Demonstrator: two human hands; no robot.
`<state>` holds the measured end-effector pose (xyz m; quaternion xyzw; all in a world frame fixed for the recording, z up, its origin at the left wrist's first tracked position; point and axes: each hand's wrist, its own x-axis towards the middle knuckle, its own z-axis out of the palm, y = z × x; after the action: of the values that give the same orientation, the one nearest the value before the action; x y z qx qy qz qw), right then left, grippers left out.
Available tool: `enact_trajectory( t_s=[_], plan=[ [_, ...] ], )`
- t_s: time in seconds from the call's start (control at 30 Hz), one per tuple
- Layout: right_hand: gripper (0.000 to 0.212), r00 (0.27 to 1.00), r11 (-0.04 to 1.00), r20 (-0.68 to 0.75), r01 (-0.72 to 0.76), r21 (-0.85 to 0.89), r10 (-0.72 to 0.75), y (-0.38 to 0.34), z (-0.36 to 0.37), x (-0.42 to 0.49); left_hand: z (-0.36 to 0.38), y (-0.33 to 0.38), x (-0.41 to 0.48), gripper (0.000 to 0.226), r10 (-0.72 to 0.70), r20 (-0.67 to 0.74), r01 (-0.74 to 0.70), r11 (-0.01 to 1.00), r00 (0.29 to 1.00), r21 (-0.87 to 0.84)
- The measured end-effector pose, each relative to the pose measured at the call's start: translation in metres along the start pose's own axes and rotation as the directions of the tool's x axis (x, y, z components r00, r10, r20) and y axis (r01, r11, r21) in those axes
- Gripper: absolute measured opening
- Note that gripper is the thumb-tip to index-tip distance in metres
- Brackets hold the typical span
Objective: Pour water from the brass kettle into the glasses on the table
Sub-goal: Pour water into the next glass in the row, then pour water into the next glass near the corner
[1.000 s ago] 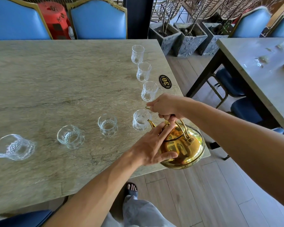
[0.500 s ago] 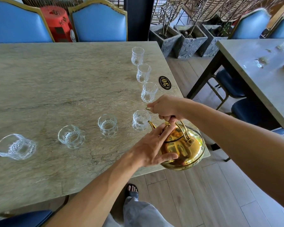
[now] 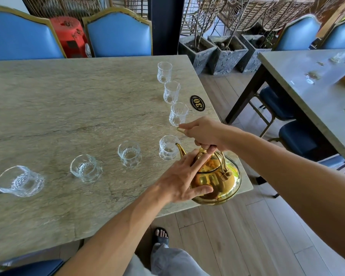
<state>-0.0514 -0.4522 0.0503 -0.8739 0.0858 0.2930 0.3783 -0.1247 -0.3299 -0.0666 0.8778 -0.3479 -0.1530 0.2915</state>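
A long grey-green stone-patterned counter [image 3: 68, 108] has the shiny round brass kettle [image 3: 217, 180] at its near right corner. The right hand [image 3: 205, 134] is curled tight round the kettle's handle. The left hand [image 3: 179, 182] lies with straight fingers on the lid, thumb against the body. The spout is just beside the nearest clear cut-glass tumbler [image 3: 168, 148], one of seven.

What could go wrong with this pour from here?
The round brass kettle overhangs the corner of the grey stone table; if the right hand slips on the handle, it may fall to the floor. Its spout sits close to the nearest clear cut glass, so a nudge could topple it or water could miss.
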Motion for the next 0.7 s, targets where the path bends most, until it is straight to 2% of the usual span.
enact_trajectory(
  t_s=[0.17,0.3,0.43,0.6,0.7],
  plan=[
    [0.038,0.998,0.995,-0.049,0.040,0.094,-0.035,0.012,-0.002,-0.013,0.000,-0.002,-0.001,0.101,-0.027,0.046,0.023,0.996,0.999,0.091],
    [0.037,0.993,0.989,-0.107,0.058,0.136,-0.044,0.017,0.000,-0.026,-0.004,-0.004,0.000,0.100,0.010,0.081,-0.022,0.989,0.997,0.147],
    [0.037,0.986,0.981,-0.151,0.099,0.169,-0.073,0.017,-0.004,-0.041,-0.010,0.000,0.000,0.099,0.072,0.043,-0.078,0.983,0.996,0.168],
    [0.037,0.976,0.975,-0.194,0.135,0.174,-0.101,0.015,-0.015,-0.052,-0.019,0.008,0.004,0.087,0.131,-0.098,-0.133,0.991,0.986,-0.006],
    [0.038,0.968,0.974,-0.229,0.148,0.173,-0.107,0.016,-0.022,-0.051,-0.021,0.013,0.014,0.093,-0.010,-0.184,-0.029,0.978,0.983,-0.207]
  ],
)
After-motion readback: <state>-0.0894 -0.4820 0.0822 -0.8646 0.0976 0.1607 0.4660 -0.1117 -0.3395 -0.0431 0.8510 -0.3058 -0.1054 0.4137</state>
